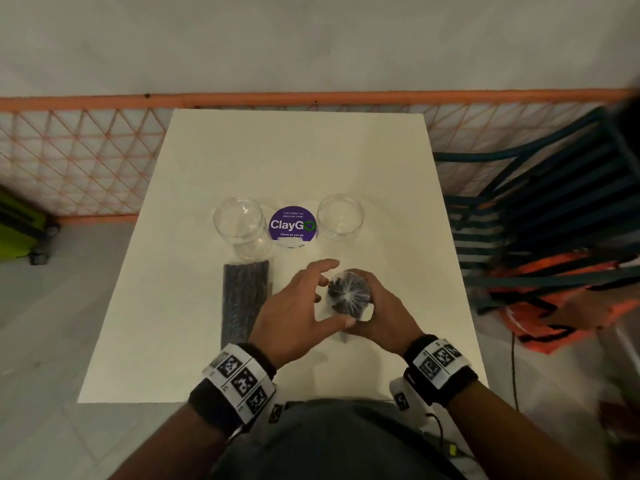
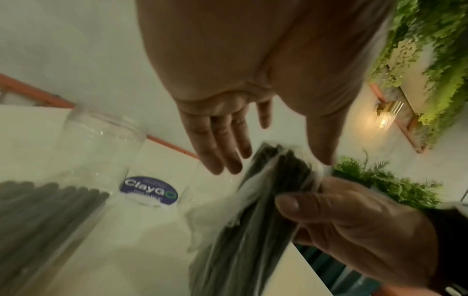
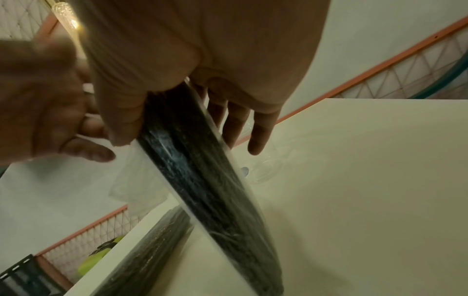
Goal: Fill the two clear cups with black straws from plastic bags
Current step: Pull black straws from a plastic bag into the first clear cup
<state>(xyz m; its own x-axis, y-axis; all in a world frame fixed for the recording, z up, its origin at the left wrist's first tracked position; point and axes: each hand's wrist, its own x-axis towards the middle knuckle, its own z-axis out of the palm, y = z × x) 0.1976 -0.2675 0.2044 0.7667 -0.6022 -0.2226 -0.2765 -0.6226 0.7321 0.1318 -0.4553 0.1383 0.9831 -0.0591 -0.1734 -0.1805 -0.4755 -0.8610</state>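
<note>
Two empty clear cups stand mid-table, the left cup (image 1: 242,226) (image 2: 101,144) and the right cup (image 1: 341,216) (image 3: 266,168). My right hand (image 1: 384,317) (image 2: 354,220) (image 3: 202,80) grips a plastic bag of black straws (image 1: 349,294) (image 2: 273,180) (image 3: 202,180), held nearly upright with its lower end on the table. My left hand (image 1: 322,296) (image 2: 228,140) (image 3: 45,110) hovers at the bag's top, fingers spread, thumb against the plastic. A second bag of black straws (image 1: 244,303) (image 2: 45,210) (image 3: 152,250) lies flat in front of the left cup.
A round purple ClayGo sticker (image 1: 292,224) (image 2: 149,192) sits between the cups on the white table (image 1: 294,150). An orange mesh fence (image 1: 86,161) runs behind. A dark slatted chair (image 1: 536,220) and an orange bag (image 1: 554,306) stand to the right.
</note>
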